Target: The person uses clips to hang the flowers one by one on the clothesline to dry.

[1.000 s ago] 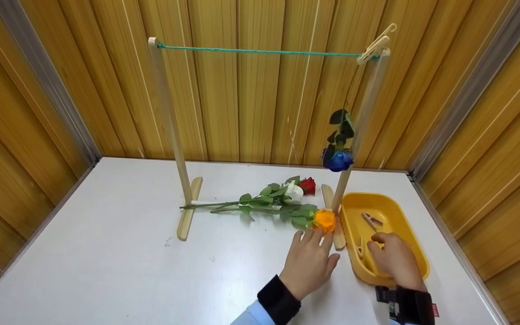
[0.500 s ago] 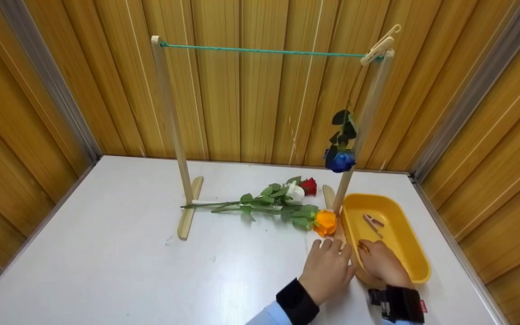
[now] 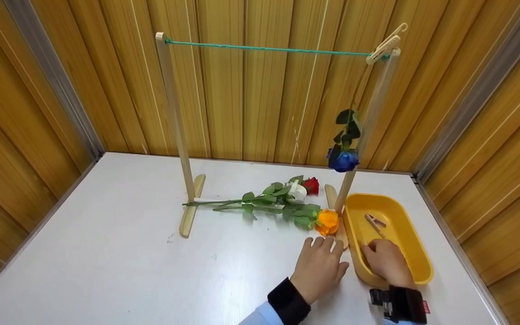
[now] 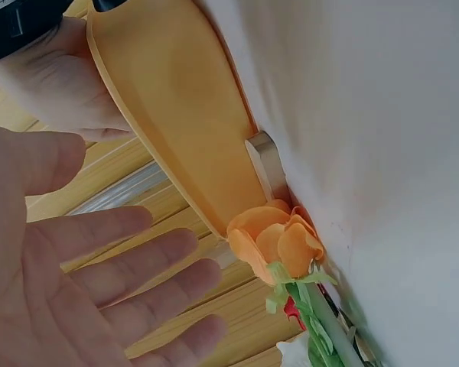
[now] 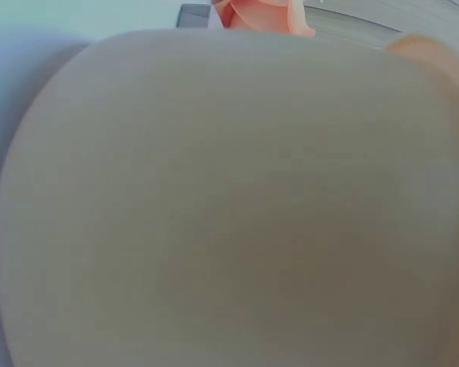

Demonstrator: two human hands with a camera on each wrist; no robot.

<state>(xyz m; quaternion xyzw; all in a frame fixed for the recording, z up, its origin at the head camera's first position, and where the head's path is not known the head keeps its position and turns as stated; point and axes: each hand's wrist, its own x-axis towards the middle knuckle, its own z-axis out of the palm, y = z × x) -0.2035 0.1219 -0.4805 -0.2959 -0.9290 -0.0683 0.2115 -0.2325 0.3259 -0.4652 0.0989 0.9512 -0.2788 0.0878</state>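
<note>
My left hand (image 3: 319,269) is palm down just in front of the orange rose (image 3: 327,222); the left wrist view shows its fingers (image 4: 149,264) straight, spread and holding nothing. My right hand (image 3: 388,262) reaches into the yellow tray (image 3: 408,221), fingers down by its left wall. Its fingertips are hidden, and I cannot tell whether they pinch the clothespin seen there earlier. Another clothespin (image 3: 375,225) lies on the tray floor behind that hand. A blue rose (image 3: 343,161) hangs head down from a pale clothespin (image 3: 384,49) at the right end of the green cord (image 3: 264,48).
A white rose (image 3: 297,192) and a red rose (image 3: 311,185) lie behind the orange one, stems pointing left. Two wooden posts (image 3: 175,113) on flat feet carry the cord. Wood-patterned walls (image 3: 264,104) enclose the white table (image 3: 151,280). A blurred surface fills most of the right wrist view.
My right hand has moved from the middle of the tray to its left wall, covering the clothespin there. The left hand shifted right and nearer, then slightly back, leaving the orange rose uncovered.
</note>
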